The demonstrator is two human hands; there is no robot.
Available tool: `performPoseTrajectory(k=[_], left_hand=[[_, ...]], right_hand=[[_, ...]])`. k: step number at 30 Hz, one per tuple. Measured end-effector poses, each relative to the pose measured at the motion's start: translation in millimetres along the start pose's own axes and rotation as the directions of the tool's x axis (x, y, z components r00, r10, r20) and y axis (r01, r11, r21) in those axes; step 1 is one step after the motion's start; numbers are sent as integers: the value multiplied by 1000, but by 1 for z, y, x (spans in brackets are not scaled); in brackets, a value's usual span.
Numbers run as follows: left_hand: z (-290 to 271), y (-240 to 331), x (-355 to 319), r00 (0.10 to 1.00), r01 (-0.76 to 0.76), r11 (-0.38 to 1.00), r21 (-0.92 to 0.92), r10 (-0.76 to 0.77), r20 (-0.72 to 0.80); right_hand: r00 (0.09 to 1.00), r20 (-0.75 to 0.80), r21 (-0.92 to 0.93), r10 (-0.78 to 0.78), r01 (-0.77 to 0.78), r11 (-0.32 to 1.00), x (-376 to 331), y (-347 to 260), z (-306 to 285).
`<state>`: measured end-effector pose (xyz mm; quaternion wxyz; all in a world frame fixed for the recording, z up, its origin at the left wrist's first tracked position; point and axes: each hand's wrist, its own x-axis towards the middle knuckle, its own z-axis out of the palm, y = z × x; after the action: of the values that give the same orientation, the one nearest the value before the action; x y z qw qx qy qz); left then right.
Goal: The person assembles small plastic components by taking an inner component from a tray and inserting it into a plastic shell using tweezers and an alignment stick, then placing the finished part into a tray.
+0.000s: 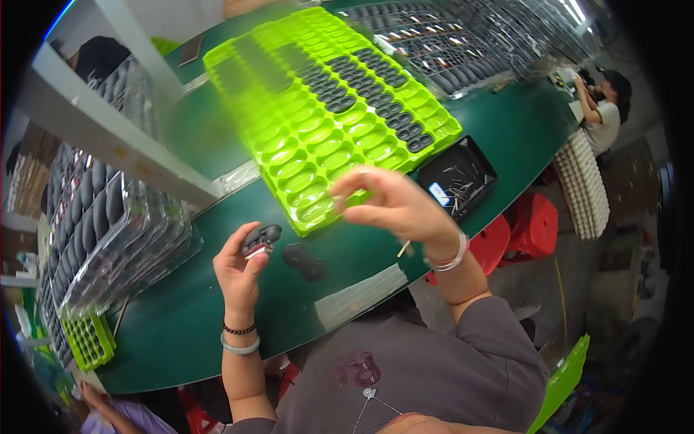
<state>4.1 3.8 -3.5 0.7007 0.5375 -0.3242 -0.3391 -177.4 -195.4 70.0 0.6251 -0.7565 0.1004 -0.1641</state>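
Observation:
My left hand [237,267] is closed around a dark grey rounded plastic shell [262,235], with a reddish and white bit showing at its lower edge. On the green table just right of it lies another dark, rounded plastic piece [305,262]. My right hand [394,204] hangs over the near corner of a bright green moulded tray [311,134]. Its thumb and fingers are curled together in a slightly blurred pinch; whatever sits between them is too small to make out. Dark grey two-lobed pieces [372,90] fill several of the tray's pockets.
A black tray [463,173] of small thin metal parts stands right of the green one. Clear plastic trays of dark shells are stacked left [108,239] and far right [448,43]. Red stools [531,228] stand beyond the table edge. Another person [606,108] sits far right.

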Motion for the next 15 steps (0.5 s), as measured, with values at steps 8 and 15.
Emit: performPoseTrajectory(k=[8, 15], left_hand=[[16, -1, 1, 996, 45, 998, -40, -42, 76], [15, -4, 0, 995, 28, 1000, -10, -27, 92]], right_hand=[[875, -484, -769, 19, -436, 468, -79, 56, -137], [932, -358, -908, 56, -362, 209, -83, 89, -145]])
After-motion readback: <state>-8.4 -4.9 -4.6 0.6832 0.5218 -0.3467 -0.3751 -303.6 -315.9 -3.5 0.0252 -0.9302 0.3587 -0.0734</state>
